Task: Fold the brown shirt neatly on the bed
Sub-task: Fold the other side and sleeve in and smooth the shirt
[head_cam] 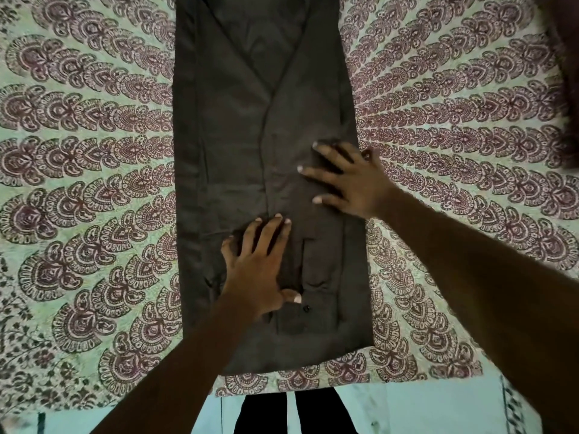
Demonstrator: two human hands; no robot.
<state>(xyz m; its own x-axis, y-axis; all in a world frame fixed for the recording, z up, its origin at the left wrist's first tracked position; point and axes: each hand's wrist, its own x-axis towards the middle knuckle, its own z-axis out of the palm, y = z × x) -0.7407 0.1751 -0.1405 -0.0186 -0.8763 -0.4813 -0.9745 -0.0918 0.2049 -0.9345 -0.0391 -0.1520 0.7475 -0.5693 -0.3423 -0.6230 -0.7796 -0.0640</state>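
Now | left hand (pixel 257 270) flat, gripping nothing, on brown shirt (pixel 235 136) | right hand (pixel 351 180) likewise | patterned bed (pixel 94 183)

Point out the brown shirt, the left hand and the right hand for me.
brown shirt (pixel 232 126), head view, flat cloth left of the overlapping edge.
left hand (pixel 255 270), head view, back of the hand.
right hand (pixel 357 186), head view, back of the hand.
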